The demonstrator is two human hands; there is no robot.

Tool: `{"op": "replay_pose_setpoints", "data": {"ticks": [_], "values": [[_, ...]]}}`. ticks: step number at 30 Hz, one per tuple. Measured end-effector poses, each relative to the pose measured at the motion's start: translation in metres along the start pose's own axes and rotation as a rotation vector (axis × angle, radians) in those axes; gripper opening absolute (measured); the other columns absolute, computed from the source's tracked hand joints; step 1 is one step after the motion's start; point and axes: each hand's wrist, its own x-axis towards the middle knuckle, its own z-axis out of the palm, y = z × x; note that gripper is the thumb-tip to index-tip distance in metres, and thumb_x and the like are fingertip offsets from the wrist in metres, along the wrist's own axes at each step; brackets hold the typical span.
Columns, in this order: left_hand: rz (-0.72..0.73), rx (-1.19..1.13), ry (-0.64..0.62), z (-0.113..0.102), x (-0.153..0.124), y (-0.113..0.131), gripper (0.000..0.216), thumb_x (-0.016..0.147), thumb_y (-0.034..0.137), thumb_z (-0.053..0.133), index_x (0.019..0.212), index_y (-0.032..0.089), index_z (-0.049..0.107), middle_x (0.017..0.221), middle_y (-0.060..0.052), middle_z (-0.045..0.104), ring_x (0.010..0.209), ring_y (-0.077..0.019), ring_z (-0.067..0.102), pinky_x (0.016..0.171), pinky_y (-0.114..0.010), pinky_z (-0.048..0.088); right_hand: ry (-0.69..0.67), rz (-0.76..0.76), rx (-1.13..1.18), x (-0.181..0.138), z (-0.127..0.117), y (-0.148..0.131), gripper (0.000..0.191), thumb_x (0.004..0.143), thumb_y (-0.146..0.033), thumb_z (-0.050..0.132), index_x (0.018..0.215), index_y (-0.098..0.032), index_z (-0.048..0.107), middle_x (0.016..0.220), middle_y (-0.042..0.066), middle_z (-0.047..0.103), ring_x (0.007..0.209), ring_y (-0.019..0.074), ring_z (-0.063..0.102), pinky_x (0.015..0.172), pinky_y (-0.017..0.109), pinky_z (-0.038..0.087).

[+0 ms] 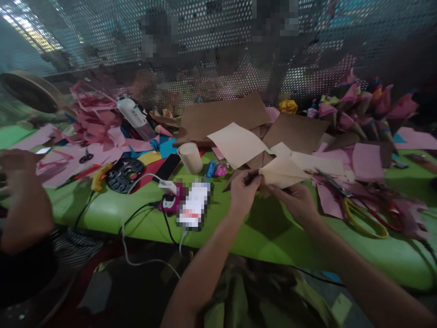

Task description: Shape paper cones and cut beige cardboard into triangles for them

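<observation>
My left hand (243, 191) and my right hand (297, 200) both pinch a folded cream paper piece (283, 173) just above the green table (266, 228). The left fingers close on its left corner, over a brown paper layer beneath it. The right fingers grip its lower edge from below. A larger cream sheet (237, 143) lies flat just behind, next to brown paper sheets (221, 116).
Yellow-handled scissors (355, 205) lie to the right among pink paper scraps. A paper cup (190, 157), a black phone (168, 166), a second phone with cables (193, 205) and a glue gun (134, 114) sit to the left. Another person's arm (23, 200) rests at the far left.
</observation>
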Motion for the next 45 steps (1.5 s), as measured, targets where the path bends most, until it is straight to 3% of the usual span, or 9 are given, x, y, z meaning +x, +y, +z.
{"op": "replay_pose_setpoints", "data": {"ticks": [4,11,15,21,26,31,41,45], "values": [[-0.036,-0.057,0.026,-0.001,0.000,0.002,0.023,0.078,0.035,0.079,0.093,0.019,0.071,0.091,-0.002,0.072,0.085,-0.0173,0.068,0.078,-0.032,0.058,0.014,-0.041,-0.116,0.002,-0.002,0.002,0.030,0.073,-0.054,0.082,0.078,-0.025,0.081,0.092,0.005,0.079,0.097,0.0297,0.070,0.089,0.043,0.055],[-0.016,-0.041,0.055,-0.002,-0.001,0.005,0.030,0.079,0.043,0.078,0.096,0.020,0.067,0.095,-0.004,0.070,0.086,-0.0170,0.065,0.072,-0.028,0.057,-0.051,-0.056,-0.166,0.001,-0.001,-0.003,0.028,0.076,-0.052,0.079,0.086,-0.026,0.079,0.088,0.003,0.078,0.083,0.0247,0.066,0.075,0.036,0.050],[0.000,-0.013,0.074,-0.001,-0.001,0.004,0.027,0.082,0.041,0.077,0.097,0.021,0.068,0.096,-0.004,0.071,0.091,-0.0173,0.066,0.079,-0.030,0.057,-0.060,-0.060,-0.199,-0.001,-0.001,-0.002,0.029,0.075,-0.053,0.080,0.080,-0.025,0.076,0.078,0.002,0.073,0.075,0.0220,0.063,0.067,0.033,0.048],[-0.029,-0.037,-0.018,0.001,-0.001,0.003,0.021,0.083,0.031,0.077,0.102,0.021,0.073,0.108,-0.007,0.077,0.105,-0.0210,0.069,0.095,-0.035,0.055,-0.035,0.044,0.012,0.000,0.000,0.007,0.038,0.075,-0.061,0.080,0.089,-0.026,0.077,0.085,0.002,0.079,0.084,0.0245,0.069,0.081,0.040,0.057],[-0.080,-0.113,-0.062,0.001,0.000,-0.002,0.025,0.082,0.026,0.078,0.106,0.022,0.076,0.116,-0.007,0.078,0.114,-0.0225,0.069,0.101,-0.038,0.053,-0.040,0.080,0.129,0.003,0.002,0.008,0.040,0.070,-0.059,0.086,0.090,-0.026,0.076,0.086,0.003,0.080,0.081,0.0231,0.071,0.079,0.039,0.059],[-0.125,-0.168,-0.080,-0.001,0.001,-0.006,0.030,0.080,0.028,0.080,0.109,0.023,0.077,0.116,-0.007,0.078,0.110,-0.0214,0.071,0.098,-0.036,0.055,-0.066,0.099,0.096,0.004,0.001,0.010,0.038,0.070,-0.056,0.086,0.088,-0.023,0.079,0.089,0.006,0.082,0.088,0.0269,0.074,0.084,0.040,0.059],[-0.231,-0.217,-0.204,0.004,0.001,-0.006,0.032,0.083,0.021,0.064,0.113,0.021,0.078,0.105,-0.006,0.081,0.104,-0.0215,0.074,0.093,-0.034,0.057,-0.045,0.095,0.077,0.003,0.003,0.000,0.039,0.067,-0.058,0.087,0.083,-0.024,0.080,0.088,0.006,0.082,0.090,0.0282,0.074,0.090,0.043,0.057],[-0.244,-0.234,-0.211,0.004,0.000,-0.006,0.032,0.081,0.026,0.070,0.112,0.021,0.078,0.104,-0.006,0.081,0.102,-0.0226,0.075,0.093,-0.036,0.057,-0.047,0.125,0.082,0.004,0.002,0.000,0.040,0.063,-0.061,0.088,0.076,-0.024,0.079,0.077,0.004,0.079,0.078,0.0252,0.071,0.078,0.039,0.057]]}}
